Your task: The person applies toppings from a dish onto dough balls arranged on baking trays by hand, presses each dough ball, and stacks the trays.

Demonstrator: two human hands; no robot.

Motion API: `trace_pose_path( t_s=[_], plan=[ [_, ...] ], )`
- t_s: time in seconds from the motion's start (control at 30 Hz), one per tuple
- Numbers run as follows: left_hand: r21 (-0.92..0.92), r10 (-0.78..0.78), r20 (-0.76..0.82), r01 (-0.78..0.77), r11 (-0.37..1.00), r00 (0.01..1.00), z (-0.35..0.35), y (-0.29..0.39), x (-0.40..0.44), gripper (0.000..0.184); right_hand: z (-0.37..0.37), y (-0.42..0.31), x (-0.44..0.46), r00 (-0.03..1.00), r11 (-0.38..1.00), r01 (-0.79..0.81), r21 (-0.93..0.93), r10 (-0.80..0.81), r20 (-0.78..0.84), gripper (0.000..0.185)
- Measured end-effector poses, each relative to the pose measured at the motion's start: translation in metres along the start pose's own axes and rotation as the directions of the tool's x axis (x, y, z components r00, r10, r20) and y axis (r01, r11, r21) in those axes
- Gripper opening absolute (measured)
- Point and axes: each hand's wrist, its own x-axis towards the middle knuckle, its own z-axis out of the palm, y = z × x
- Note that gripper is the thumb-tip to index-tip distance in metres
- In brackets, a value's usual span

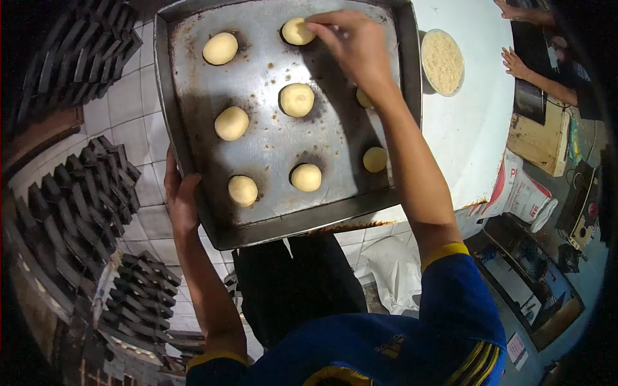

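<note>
A large metal baking tray (290, 222) with stained inner surface holds several round, pale dough balls (297, 100), spaced in rows. My left hand (182, 193) grips the tray's left rim, thumb on the near side wall. Over the far part of the tray, my right hand (351, 45) has its thumb and fingers drawn together in a pinch at the right side of a dough ball (297, 31). Whatever is between those fingertips is too small to make out. My right forearm partly covers another dough ball (364, 98) at the right.
A bowl of pale crumbs (442, 62) sits on the white table (473, 122) right of the tray. Dark stacked racks (84, 199) line the left side. Another person's hand (515, 64) reaches over the table's far right edge. White sacks (524, 196) stand at right.
</note>
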Motion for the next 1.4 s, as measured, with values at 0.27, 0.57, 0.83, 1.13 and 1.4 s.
trace_pose_path(
  t_s=[0.27, 0.57, 0.83, 1.13, 1.4],
  plan=[
    [0.013, -0.046, -0.08, 0.047, 0.999, 0.996, -0.004, -0.011, 0.001, 0.085, 0.028, 0.009, -0.007, 0.925, 0.781, 0.372, -0.501, -0.354, 0.135, 0.028],
    [-0.089, -0.036, -0.004, 0.035, 0.995, 0.999, -0.004, -0.013, 0.003, 0.084, -0.042, 0.01, -0.031, 0.993, 0.986, 0.054, -0.155, -0.069, -0.092, 0.041],
    [0.037, -0.034, -0.067, 0.036, 0.999, 0.997, 0.0, -0.005, -0.001, 0.082, -0.156, 0.169, -0.068, 0.933, 0.632, -0.359, -0.686, 0.222, -0.284, 0.035],
    [0.042, -0.008, -0.037, 0.009, 0.999, 0.999, -0.006, -0.01, 0.001, 0.082, -0.163, 0.134, -0.06, 0.811, 0.862, -0.491, 0.126, 0.505, -0.294, 0.039],
    [0.003, 0.053, -0.012, -0.053, 0.999, 0.999, -0.012, -0.025, 0.005, 0.081, -0.048, -0.048, -0.072, 0.87, 0.748, -0.492, 0.445, 0.446, 0.211, 0.028]
  ],
)
